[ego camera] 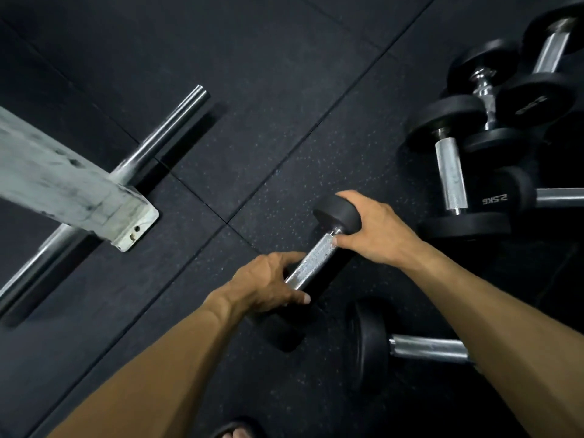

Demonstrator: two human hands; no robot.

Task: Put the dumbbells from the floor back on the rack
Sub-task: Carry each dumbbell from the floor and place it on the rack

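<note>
I have both hands on one small dumbbell [319, 254] over the dark rubber floor [252, 105], near the middle of the view. My left hand [268, 284] wraps the near end of its knurled handle, fingers curled tight around it, and my right hand [373, 227] is clamped over the far black head. To the far right lies a heap of dumbbells [480, 137] (one head reads 2.5KG), and another dumbbell [395, 341] lies near right, beside my forearm. At left a pale steel post [63, 181] crosses a chrome bar [164, 134].
</note>
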